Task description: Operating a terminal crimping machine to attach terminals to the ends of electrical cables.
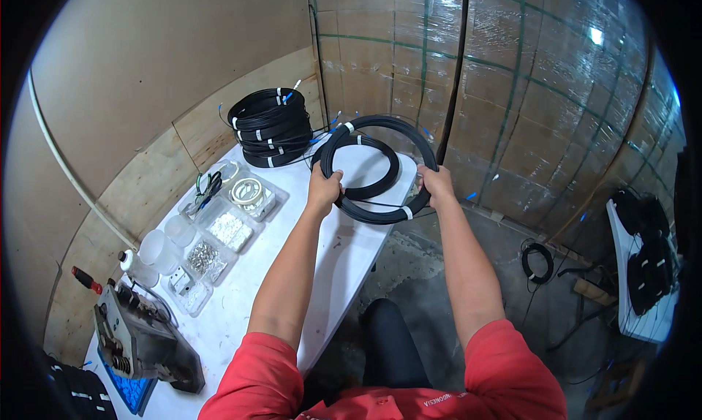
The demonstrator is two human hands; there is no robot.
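Between my two hands I hold a large coil of black cable (pixel 378 218), bound with white ties, tilted above the far end of the white table. My left hand (pixel 325 188) is closed on its left side, and my right hand (pixel 436 183) grips the right side. Beneath and behind it, a second black cable coil (pixel 395 173) lies on the tabletop and is partly covered. Farther left, a tall stack of black cable coils (pixel 272 131) stands on the table, with white ties and blue-and-white cable ends sticking out.
On the white table (pixel 292 233) stand clear bins of small white parts (pixel 228 231) and metal pieces (pixel 205 260), a tape roll (pixel 246 192) and a bench machine (pixel 142 339). Wrapped cartons (pixel 556 76) rise behind. Another coil (pixel 537 263) lies on the floor; more rest on a right-hand table (pixel 627 314).
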